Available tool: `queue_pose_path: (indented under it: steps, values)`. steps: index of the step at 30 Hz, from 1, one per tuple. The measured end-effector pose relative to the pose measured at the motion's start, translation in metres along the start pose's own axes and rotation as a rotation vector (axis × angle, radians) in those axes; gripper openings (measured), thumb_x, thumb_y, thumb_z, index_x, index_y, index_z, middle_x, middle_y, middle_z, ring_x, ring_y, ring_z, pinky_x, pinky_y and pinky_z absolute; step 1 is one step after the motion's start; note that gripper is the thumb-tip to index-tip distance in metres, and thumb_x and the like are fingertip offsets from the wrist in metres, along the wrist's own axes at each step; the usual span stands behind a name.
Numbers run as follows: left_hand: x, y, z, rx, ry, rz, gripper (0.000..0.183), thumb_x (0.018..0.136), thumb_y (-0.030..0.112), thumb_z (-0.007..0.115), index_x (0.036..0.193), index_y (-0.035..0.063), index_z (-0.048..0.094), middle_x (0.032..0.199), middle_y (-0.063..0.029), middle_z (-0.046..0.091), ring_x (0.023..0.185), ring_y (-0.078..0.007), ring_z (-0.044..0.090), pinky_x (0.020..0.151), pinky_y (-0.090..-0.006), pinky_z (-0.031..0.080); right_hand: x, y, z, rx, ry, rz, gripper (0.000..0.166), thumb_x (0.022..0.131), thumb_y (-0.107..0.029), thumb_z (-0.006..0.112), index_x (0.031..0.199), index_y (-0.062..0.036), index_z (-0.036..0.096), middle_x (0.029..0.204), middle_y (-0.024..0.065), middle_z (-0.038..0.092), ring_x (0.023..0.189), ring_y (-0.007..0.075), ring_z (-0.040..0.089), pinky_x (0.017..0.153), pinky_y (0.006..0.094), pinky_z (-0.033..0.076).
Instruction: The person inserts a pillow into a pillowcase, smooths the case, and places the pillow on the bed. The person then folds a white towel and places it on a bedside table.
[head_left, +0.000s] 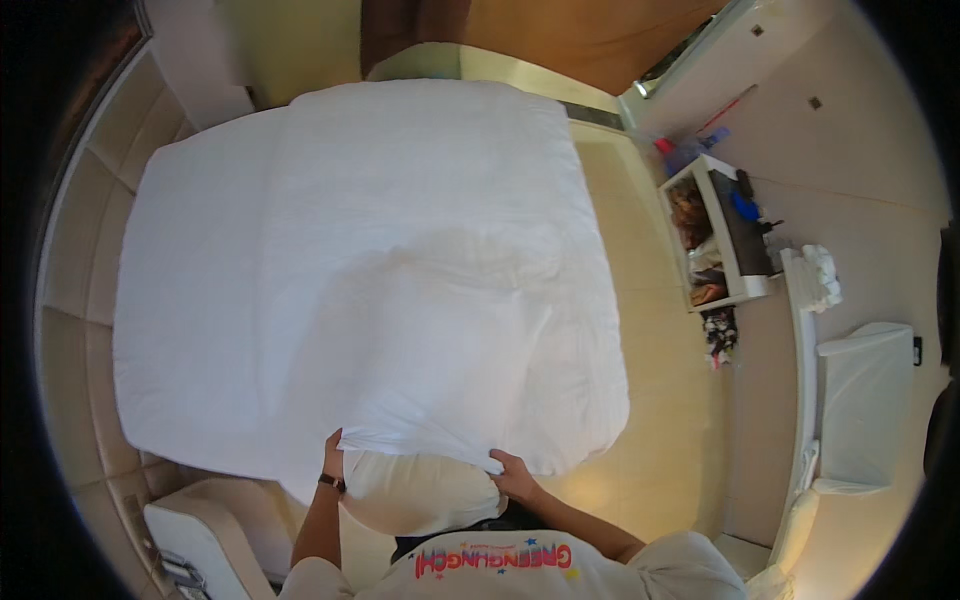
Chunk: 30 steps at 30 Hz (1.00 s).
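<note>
A wide white sheet or cover (420, 225) lies over the bed, with soft wrinkles at its near right part. At the near side, a cream pillow (420, 491) sits partly inside a white fabric case (420, 435), close against my body. My left hand (334, 454), with a watch on the wrist, grips the left edge of the case's opening. My right hand (515, 476) pinches the opening's right edge between thumb and fingers. The pillow's near end bulges out between the two hands; its far end is hidden under white fabric.
A padded headboard (97, 300) runs along the left, with a white bedside cabinet (217, 532) at lower left. On the right, a white shelf unit (712, 232) holds bags and small items near the wall. Tiled floor (660, 375) shows between bed and wall. Brown curtains (570, 37) hang beyond the bed.
</note>
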<state>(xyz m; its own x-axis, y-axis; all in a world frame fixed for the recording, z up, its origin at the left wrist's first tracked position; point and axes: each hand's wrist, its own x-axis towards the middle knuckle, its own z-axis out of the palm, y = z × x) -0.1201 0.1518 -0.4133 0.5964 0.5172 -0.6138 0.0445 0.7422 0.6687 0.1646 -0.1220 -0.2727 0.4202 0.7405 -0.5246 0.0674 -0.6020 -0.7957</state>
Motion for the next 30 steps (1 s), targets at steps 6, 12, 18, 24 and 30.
queue_pose_path:
  steps: [6, 12, 18, 24, 30]
  values:
    - [-0.088, -0.051, -0.049, -0.364, 0.092, 0.135, 0.059, 0.096, 0.041, 0.031, 0.137, -0.0006, 0.037, 0.133, -0.0193, 0.048, 0.118, -0.0335, 0.048, 0.104, -0.0461, 0.037, 0.010, -0.013, 0.016, -0.117, -0.369, -0.204, 0.025, 0.083, -0.007, 0.058, 0.106, 0.0006, 0.060, 0.092, 0.0118, 0.067, 0.082, 0.0161, 0.061, 0.070, 0.0312, 0.048]
    - [-0.067, -0.033, 0.058, 1.171, 0.149, 0.447, 0.051, 0.093, 0.040, 0.047, 0.127, 0.0019, 0.050, 0.120, -0.0176, 0.058, 0.106, -0.0296, 0.057, 0.091, -0.0450, 0.045, 0.053, -0.113, -0.018, 0.661, 0.064, 0.127, 0.043, 0.084, 0.001, 0.051, 0.126, 0.0068, 0.046, 0.099, 0.0132, 0.062, 0.085, 0.0207, 0.061, 0.076, 0.0333, 0.053]
    - [-0.078, 0.007, 0.207, 0.394, 0.536, 0.402, 0.037, 0.089, 0.019, 0.055, 0.119, -0.0026, 0.053, 0.104, -0.0177, 0.066, 0.091, -0.0282, 0.064, 0.078, -0.0353, 0.050, 0.085, -0.107, -0.051, 0.170, 0.082, -0.193, 0.027, 0.086, -0.012, 0.052, 0.108, 0.0001, 0.060, 0.091, 0.0141, 0.066, 0.087, 0.0273, 0.063, 0.075, 0.0356, 0.050]
    - [-0.190, 0.026, 0.171, 0.896, 0.508, 0.279, 0.025, 0.082, 0.007, 0.057, 0.104, -0.0060, 0.056, 0.080, -0.0208, 0.064, 0.072, -0.0321, 0.064, 0.064, -0.0364, 0.049, -0.002, 0.004, -0.071, -0.362, 0.086, -0.326, 0.027, 0.079, -0.014, 0.057, 0.103, -0.0021, 0.060, 0.094, 0.0227, 0.063, 0.087, 0.0410, 0.059, 0.077, 0.0441, 0.047]
    - [-0.191, 0.010, 0.156, 1.345, 0.533, 0.889, 0.034, 0.076, 0.003, 0.059, 0.109, -0.0035, 0.054, 0.077, -0.0191, 0.061, 0.067, -0.0369, 0.060, 0.058, -0.0417, 0.050, -0.037, -0.026, -0.086, -0.721, 0.381, -0.645, 0.039, 0.067, -0.004, 0.063, 0.105, 0.0009, 0.054, 0.100, 0.0201, 0.057, 0.093, 0.0380, 0.054, 0.081, 0.0435, 0.045]
